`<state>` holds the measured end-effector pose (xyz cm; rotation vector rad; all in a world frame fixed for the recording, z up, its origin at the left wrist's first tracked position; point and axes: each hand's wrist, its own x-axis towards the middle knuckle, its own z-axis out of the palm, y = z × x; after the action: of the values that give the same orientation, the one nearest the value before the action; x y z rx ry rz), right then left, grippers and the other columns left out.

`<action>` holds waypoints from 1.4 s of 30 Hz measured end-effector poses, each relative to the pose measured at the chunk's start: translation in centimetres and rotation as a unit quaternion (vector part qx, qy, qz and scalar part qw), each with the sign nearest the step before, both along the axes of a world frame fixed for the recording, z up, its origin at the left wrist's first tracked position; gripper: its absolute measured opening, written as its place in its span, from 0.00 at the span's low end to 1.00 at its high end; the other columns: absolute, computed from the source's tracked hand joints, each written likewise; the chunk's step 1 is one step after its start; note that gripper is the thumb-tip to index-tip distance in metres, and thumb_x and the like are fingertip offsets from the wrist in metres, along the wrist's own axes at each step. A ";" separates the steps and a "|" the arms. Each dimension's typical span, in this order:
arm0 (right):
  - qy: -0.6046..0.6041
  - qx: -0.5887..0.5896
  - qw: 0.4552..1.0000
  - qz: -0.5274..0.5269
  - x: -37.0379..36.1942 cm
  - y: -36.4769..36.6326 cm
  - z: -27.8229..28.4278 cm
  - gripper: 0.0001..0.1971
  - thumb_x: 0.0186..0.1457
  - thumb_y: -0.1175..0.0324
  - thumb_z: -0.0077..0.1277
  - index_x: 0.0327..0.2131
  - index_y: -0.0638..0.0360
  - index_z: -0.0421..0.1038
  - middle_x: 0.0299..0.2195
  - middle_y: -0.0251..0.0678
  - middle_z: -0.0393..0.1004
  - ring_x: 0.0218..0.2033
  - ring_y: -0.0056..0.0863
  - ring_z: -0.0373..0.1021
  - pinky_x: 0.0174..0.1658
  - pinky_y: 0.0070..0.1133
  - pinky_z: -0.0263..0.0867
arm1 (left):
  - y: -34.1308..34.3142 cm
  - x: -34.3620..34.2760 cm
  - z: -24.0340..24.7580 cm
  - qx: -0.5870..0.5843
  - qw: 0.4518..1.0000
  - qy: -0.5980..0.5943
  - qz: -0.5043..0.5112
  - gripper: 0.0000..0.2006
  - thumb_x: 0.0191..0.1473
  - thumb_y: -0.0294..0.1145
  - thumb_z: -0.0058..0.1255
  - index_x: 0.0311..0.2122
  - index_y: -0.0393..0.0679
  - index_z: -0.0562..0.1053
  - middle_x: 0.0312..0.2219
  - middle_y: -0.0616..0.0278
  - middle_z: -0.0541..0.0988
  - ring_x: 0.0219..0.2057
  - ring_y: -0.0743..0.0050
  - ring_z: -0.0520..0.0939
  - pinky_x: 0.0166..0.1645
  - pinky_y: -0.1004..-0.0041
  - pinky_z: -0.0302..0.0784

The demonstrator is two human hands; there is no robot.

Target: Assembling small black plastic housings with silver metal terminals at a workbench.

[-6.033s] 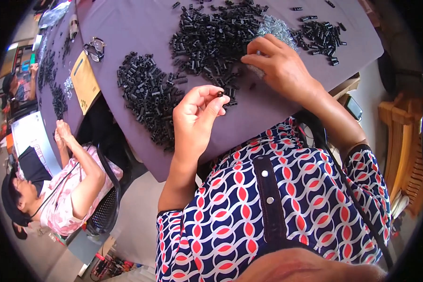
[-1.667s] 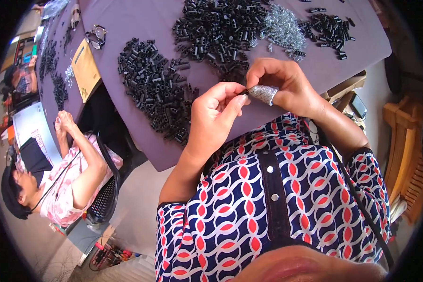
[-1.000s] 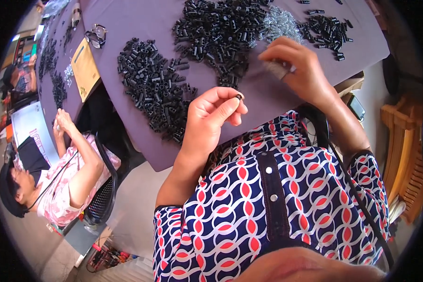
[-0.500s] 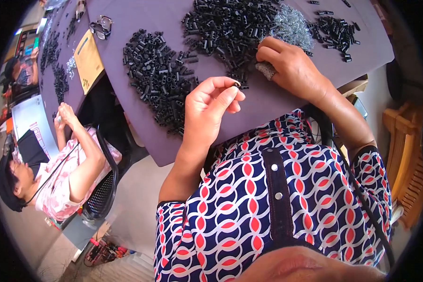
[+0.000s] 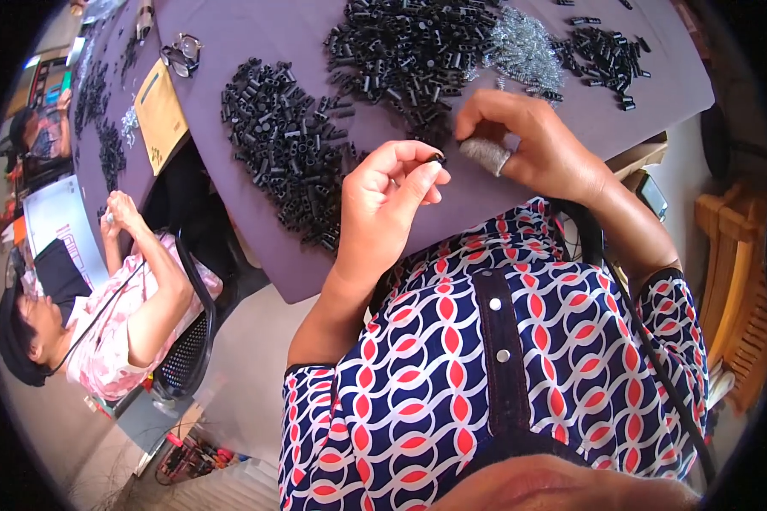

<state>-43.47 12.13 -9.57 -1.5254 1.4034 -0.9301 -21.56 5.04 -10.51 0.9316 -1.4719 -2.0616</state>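
Note:
My left hand [image 5: 383,200] pinches a small black tubular piece [image 5: 435,158] between thumb and forefinger, above the near edge of the table. Just right of it is my right hand [image 5: 541,145], its forefinger bent towards the thumb, which wears a grey wrapping [image 5: 486,155]. Whatever lies between those fingertips is too small to make out. Beyond my hands spreads a large heap of black plastic parts [image 5: 409,60]. To its right, a pile of silver springs [image 5: 524,51] touches it. A second heap of short black tubes [image 5: 281,145] lies left of my left hand.
A smaller group of black pieces [image 5: 605,60] lies at the far right of the purple-grey tabletop [image 5: 230,230]. Eyeglasses [image 5: 181,54] and a tan envelope [image 5: 160,111] are at the left. Another person [image 5: 136,298] sits there with hands together. A wooden chair [image 5: 733,289] stands right.
My right hand has drawn back from the edge of the springs and black heap, towards me and the left hand. My left hand, still pinching the black piece, has shifted slightly right.

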 end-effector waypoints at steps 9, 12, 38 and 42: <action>-0.289 0.084 0.954 -0.012 0.4 0.2 -0.7 0.09 0.51 0.86 0.52 0.37 0.67 0.72 0.36 0.31 0.72 0.37 0.19 0.72 0.41 0.17 0.70 | 0.1 -0.7 0.6 -0.010 1.000 -0.005 -0.015 0.09 0.60 0.24 0.52 0.44 0.33 0.74 0.31 0.61 0.81 0.29 0.84 0.78 0.36 0.82 0.75; -0.297 0.065 0.953 -0.005 0.3 0.3 -1.1 0.10 0.51 0.87 0.51 0.37 0.67 0.72 0.36 0.33 0.72 0.37 0.19 0.72 0.41 0.17 0.70 | 0.1 -0.7 0.7 -0.012 1.000 -0.008 -0.020 0.09 0.60 0.25 0.52 0.44 0.33 0.74 0.31 0.61 0.81 0.28 0.84 0.78 0.36 0.82 0.75; 0.067 -0.128 0.984 0.104 -0.1 0.7 0.9 0.24 0.33 0.91 0.48 0.38 0.63 0.74 0.35 0.39 0.74 0.36 0.35 0.75 0.37 0.28 0.70 | -0.3 -0.9 -0.1 0.173 0.981 -0.009 -0.087 0.08 0.59 0.27 0.54 0.42 0.35 0.75 0.27 0.58 0.82 0.22 0.80 0.79 0.30 0.80 0.75; -0.119 -0.046 0.992 -0.002 -0.3 0.6 0.1 0.41 0.34 0.91 0.47 0.58 0.54 0.67 0.44 0.38 0.76 0.39 0.29 0.76 0.39 0.26 0.72 | 0.2 -1.6 -0.1 0.181 0.983 0.031 0.006 0.08 0.60 0.27 0.54 0.42 0.35 0.75 0.28 0.58 0.82 0.24 0.79 0.79 0.31 0.80 0.76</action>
<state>-43.72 12.77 -9.50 -1.4261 1.2074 -1.1517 -23.18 5.23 -10.61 0.9931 -1.0735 -2.3726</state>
